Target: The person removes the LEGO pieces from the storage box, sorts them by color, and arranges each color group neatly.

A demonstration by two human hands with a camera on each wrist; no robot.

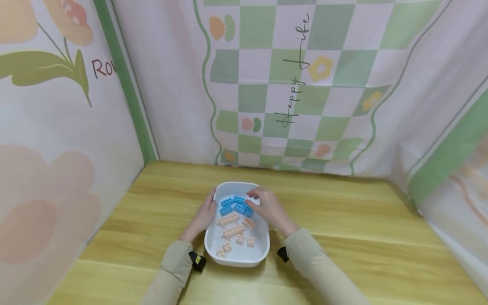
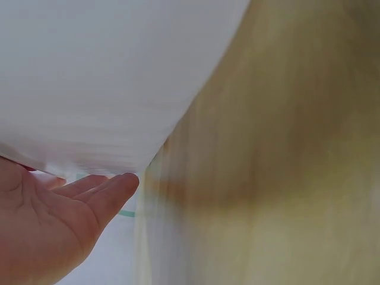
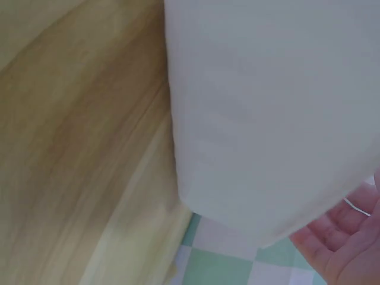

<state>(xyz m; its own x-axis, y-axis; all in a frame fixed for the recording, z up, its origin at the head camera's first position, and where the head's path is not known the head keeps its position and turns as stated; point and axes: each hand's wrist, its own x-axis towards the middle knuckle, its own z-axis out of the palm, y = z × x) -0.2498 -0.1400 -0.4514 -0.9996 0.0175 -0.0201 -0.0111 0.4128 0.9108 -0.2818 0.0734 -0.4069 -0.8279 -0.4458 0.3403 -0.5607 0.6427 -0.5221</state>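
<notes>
A white plastic tray (image 1: 236, 263) sits on the table with blue building blocks (image 1: 227, 203) at its far end and light-orange building blocks (image 1: 233, 231) nearer. At the tray's left side is my left hand (image 1: 203, 214), its fingers extended against the outer wall; in the left wrist view, the fingertips (image 2: 126, 181) meet the tray wall (image 2: 113, 77). My right hand (image 1: 267, 206) reaches over the far right rim, thumb and forefinger apart beside the blue blocks. In the right wrist view, the tray wall (image 3: 267, 107) hides part of that hand (image 3: 344, 243).
The wooden table (image 1: 343, 237) extends around the tray on all sides. Behind it hangs a checked curtain (image 1: 289, 84) with printed lettering, and a floral curtain (image 1: 49, 178) hangs at the left. Each wrist carries a small black device, such as the left one (image 1: 197, 261).
</notes>
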